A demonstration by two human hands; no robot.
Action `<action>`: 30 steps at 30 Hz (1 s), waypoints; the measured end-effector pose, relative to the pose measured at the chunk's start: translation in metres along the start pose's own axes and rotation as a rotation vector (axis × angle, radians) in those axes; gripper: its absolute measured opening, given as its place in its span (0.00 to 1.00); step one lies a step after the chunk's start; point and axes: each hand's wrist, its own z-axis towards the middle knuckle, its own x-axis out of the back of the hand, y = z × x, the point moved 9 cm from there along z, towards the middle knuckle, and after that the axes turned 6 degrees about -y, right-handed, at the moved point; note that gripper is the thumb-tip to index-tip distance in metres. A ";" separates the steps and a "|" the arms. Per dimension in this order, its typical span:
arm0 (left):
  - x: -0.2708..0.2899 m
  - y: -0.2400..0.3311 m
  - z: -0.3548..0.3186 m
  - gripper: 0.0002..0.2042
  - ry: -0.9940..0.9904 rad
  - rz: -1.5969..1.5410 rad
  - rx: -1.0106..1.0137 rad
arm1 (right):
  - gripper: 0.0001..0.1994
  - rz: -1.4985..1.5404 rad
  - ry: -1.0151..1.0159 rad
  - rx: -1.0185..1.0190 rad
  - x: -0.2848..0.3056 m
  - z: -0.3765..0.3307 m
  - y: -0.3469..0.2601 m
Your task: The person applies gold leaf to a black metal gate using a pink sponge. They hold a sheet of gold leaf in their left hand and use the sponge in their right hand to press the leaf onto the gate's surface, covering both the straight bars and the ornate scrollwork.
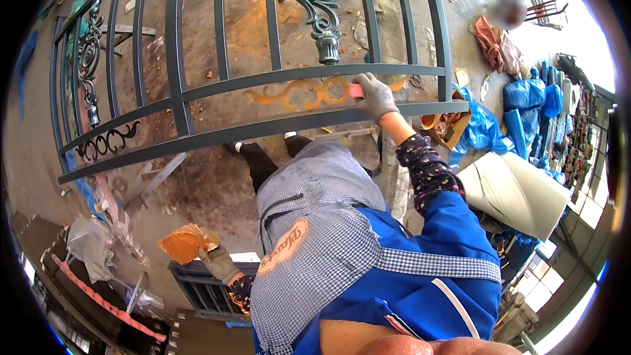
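Observation:
A dark grey metal railing panel lies in front of me, with upright bars and scrollwork. Between its two lower rails sits a gold-coloured scroll ornament. My right hand, in a grey glove, pinches a small pink sponge-like block at the ornament's right part. Low on the left, my left hand, also gloved, grips a flat container smeared orange-gold by its edge. A scroll ornament farther left is black. Dark green cast ornaments stand between some bars.
Trestle legs stand beneath the railing. Another dark metal panel is beside my left forearm. To the right are a cardboard box, blue plastic wrap and a large pale foam roll. A person is at the upper right.

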 end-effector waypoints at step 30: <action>-0.029 0.007 0.025 0.20 -0.091 -0.048 0.126 | 0.21 0.076 0.316 -0.509 -0.024 0.003 0.007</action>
